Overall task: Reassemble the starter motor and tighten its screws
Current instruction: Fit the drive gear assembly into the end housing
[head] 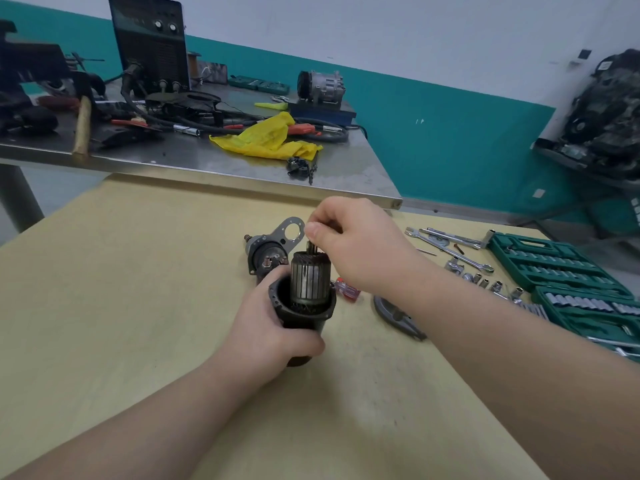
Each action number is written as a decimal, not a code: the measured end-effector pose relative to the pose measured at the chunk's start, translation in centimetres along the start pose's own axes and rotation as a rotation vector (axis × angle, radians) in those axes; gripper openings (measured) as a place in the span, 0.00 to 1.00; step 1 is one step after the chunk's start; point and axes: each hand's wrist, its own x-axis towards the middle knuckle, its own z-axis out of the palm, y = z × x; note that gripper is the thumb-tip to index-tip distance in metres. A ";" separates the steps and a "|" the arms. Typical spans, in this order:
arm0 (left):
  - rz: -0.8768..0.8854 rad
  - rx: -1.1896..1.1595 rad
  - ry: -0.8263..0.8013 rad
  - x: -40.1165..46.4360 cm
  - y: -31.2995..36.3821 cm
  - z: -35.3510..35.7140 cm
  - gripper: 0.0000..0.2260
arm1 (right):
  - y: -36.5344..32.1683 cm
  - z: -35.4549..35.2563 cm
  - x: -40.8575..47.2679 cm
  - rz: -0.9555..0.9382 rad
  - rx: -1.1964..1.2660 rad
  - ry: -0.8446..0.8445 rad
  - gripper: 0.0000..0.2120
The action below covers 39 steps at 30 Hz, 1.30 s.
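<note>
My left hand grips the black cylindrical motor housing, held upright over the tan table. The armature, with copper-toned slotted windings, stands partly inside the housing. My right hand pinches the armature's shaft tip from above. Behind them lies the starter's drive-end assembly with solenoid and its grey flange plate. A grey end cover lies to the right on the table.
A red-handled screwdriver lies just right of the housing. Wrenches, loose sockets and an open green socket case fill the right side. A steel bench with a yellow rag, hammer and welder stands behind.
</note>
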 end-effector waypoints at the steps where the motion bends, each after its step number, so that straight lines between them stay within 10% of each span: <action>1: -0.003 0.003 -0.011 0.0 0.0 0.1 0.20 | 0.2 -0.1 0.0 0.046 0.029 -0.002 0.10; 9: -0.130 -0.177 0.131 0.5 -0.9 0.2 0.31 | 2.1 1.1 -1.5 0.122 0.215 0.109 0.11; 23: -0.071 0.010 0.106 0.0 0.5 0.2 0.21 | -0.7 0.8 -2.9 -0.237 -0.039 0.128 0.08; 39: -0.051 0.037 0.049 0.2 0.6 -0.2 0.24 | 2.7 0.5 -1.6 0.122 0.144 0.179 0.13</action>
